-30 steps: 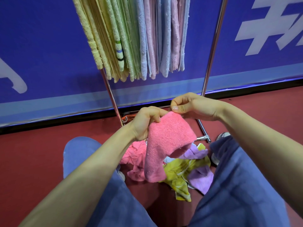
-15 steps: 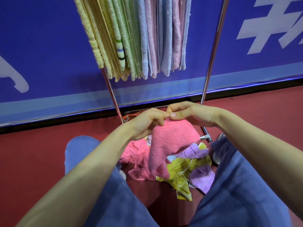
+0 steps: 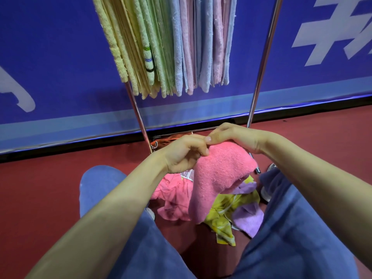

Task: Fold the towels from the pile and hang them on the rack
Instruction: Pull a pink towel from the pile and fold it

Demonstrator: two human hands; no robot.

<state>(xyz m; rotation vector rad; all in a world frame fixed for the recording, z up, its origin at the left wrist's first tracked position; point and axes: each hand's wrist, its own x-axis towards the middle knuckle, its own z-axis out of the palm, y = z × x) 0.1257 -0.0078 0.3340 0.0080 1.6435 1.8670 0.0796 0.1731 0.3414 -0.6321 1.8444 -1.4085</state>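
Observation:
A pink towel (image 3: 219, 178) hangs in front of me, bunched and drooping toward the floor. My left hand (image 3: 184, 154) pinches its top edge on the left, and my right hand (image 3: 235, 137) pinches the same edge right beside it, fingertips nearly touching. Below them lies the pile (image 3: 227, 210) of pink, yellow and purple towels on the red floor between my knees. The metal rack (image 3: 261, 63) stands just beyond, with several folded yellow, green, blue and pink towels (image 3: 171, 47) hanging from its hidden top bar.
A blue wall banner (image 3: 60, 57) with white lettering runs behind the rack. My legs in blue jeans (image 3: 302, 228) flank the pile. A shoe (image 3: 271, 168) shows by the rack's right foot. An orange item (image 3: 167, 140) lies at the rack's base.
My two hands have come closer together along the towel's top edge and dropped slightly lower. The pink towel has bunched up more between them.

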